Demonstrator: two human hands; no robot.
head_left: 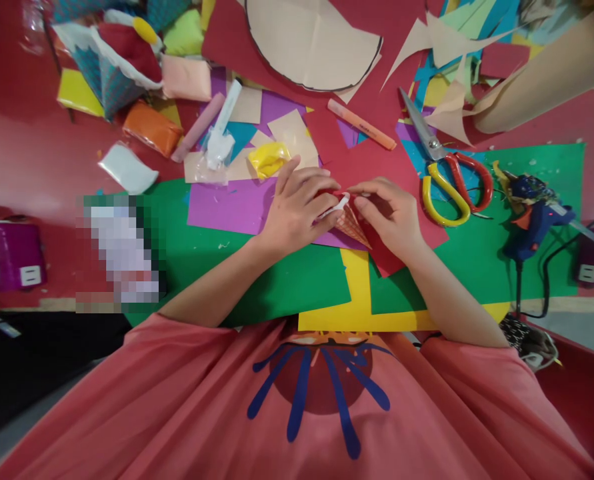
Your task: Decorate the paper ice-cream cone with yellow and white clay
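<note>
A small paper cone (353, 231) with a pinkish grid pattern is between my hands, its tip pointing down toward me. A thin strip of white clay (345, 200) lies along its upper rim. My left hand (301, 208) curls over the cone's left side, thumb and fingers closed at the strip. From the right, my right hand (391, 217) pinches at the rim with thumb and index finger, and the fingertips partly hide what they touch. Just beyond my left fingers is a packet of yellow clay (269, 160). Red paper (387, 257) lies under the cone.
Scissors (434, 150) and a blue glue gun (529, 230) lie on the right. Farther back are an orange marker (361, 125) and a cream paper shape (314, 43). At upper left, a decorated blue cone (109, 77) sits among clay packets. Green sheets (257, 280) cover the near table.
</note>
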